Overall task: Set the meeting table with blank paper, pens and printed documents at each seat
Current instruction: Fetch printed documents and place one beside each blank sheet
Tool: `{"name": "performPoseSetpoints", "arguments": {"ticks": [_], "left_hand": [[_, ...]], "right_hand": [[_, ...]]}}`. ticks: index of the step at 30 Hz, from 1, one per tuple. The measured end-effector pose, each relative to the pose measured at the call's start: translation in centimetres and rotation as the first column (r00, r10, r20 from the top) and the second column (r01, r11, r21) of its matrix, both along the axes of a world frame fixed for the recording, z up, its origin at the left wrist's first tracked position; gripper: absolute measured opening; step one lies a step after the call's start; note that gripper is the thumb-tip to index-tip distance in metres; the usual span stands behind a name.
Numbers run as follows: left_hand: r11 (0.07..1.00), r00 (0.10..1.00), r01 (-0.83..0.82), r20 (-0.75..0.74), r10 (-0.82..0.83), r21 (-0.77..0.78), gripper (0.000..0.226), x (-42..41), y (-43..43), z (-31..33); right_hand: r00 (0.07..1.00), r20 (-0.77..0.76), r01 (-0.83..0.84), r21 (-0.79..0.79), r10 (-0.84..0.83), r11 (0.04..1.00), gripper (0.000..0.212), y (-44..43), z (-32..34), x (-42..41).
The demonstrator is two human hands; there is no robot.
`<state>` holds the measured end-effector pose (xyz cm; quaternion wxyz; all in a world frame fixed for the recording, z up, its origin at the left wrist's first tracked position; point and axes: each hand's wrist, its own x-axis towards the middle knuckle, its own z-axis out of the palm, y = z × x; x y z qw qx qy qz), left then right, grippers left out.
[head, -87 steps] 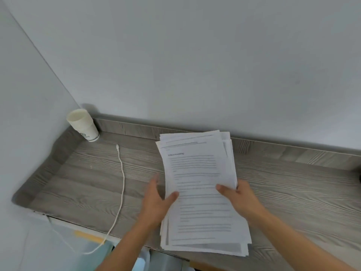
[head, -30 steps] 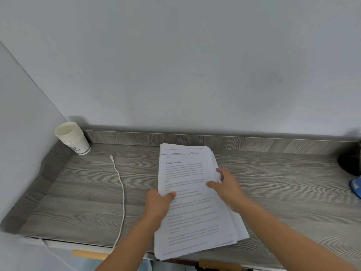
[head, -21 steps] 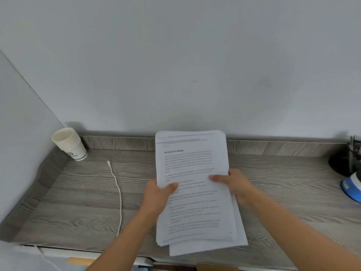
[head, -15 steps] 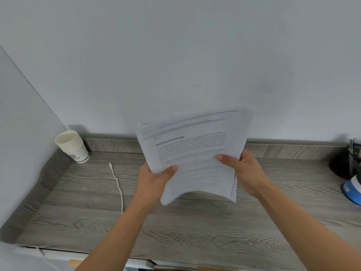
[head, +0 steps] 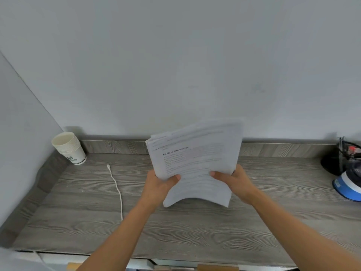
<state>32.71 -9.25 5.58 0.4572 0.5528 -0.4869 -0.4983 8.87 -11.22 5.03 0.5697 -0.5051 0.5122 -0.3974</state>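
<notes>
1. In the centre of the frame, you hold a stack of printed documents (head: 195, 159) in the air above the grey wood-grain surface (head: 195, 231), clear of it.
2. Your left hand (head: 158, 186) has its grip closed on the stack's left edge, thumb on the top page.
3. Your right hand (head: 234, 182) has its grip closed on the right edge, thumb likewise on top.
4. Most of the stack rises above both grips, tilted toward the wall; the lower part sags below your thumbs in a curve.
5. The top page shows a heading and blurred lines of text.
6. At the left of the frame, a stack of paper cups (head: 68, 148) stands in the corner.
7. A white cable (head: 117, 190) lies on the surface left of your left forearm.
8. At the right edge sit a dark holder (head: 345, 155) and a blue and white object (head: 347, 186).
</notes>
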Motion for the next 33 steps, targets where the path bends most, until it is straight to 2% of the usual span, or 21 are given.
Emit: {"name": "performPoseSetpoints", "arguments": {"ticks": [3,5,7,10,13,16,19,23,26,28,30,33], "left_hand": [[0.997,0.994,0.045,-0.107,-0.038,0.068,0.027,1.0,1.1,1.9],[0.986,0.957,0.084,-0.288,-0.039,0.142,0.032,1.6,2.1,2.8],[0.970,0.910,0.067,-0.414,0.037,0.234,0.029,1.7,3.6,2.9],[0.953,0.885,-0.062,-0.424,0.190,0.296,0.031,1.4,6.6,2.5],[0.936,0.877,-0.192,-0.377,0.298,0.296,0.037,1.1,9.8,1.9],[0.878,0.811,-0.365,-0.357,0.463,0.310,0.045,0.0,13.1,1.9],[0.741,0.652,-0.552,-0.356,0.669,0.382,0.039,-1.8,17.2,1.9],[0.541,0.440,-0.704,-0.315,0.841,0.461,0.048,-4.6,24.6,1.7],[0.392,0.272,-0.793,-0.304,0.913,0.466,0.046,-7.2,31.0,2.1],[0.284,0.144,-0.843,-0.318,0.937,0.456,0.044,-8.9,35.2,2.5],[0.184,0.029,-0.876,-0.331,0.943,0.446,0.041,-10.8,39.4,2.8],[0.039,-0.120,-0.901,-0.336,0.934,0.432,0.037,-14.3,45.7,2.9]], "right_hand": [[0.994,0.097,-0.051,0.082,0.043,0.995,0.031,0.6,2.1,-0.2],[0.983,0.158,-0.110,0.127,0.089,0.986,0.037,1.1,3.1,-0.3],[0.973,0.186,-0.170,0.172,0.137,0.970,0.042,1.6,3.2,-0.4],[0.972,0.171,-0.192,0.196,0.159,0.962,0.053,2.3,2.2,0.3],[0.974,0.149,-0.198,0.188,0.172,0.962,0.040,2.9,1.0,1.4],[0.943,0.167,-0.320,0.219,0.288,0.922,0.035,3.0,-0.1,2.2],[0.884,0.185,-0.465,0.274,0.428,0.842,0.034,2.9,-0.9,2.8],[0.761,0.263,-0.649,0.345,0.594,0.678,0.037,5.5,-2.2,4.0],[0.694,0.295,-0.720,0.306,0.656,0.624,0.033,9.6,-2.6,5.6],[0.652,0.273,-0.758,0.264,0.707,0.597,0.041,12.5,-2.7,6.8],[0.594,0.227,-0.802,0.241,0.772,0.546,0.031,15.4,-2.7,7.8],[0.443,0.205,-0.887,0.243,0.873,0.393,0.018,20.5,-2.0,8.9]]}}
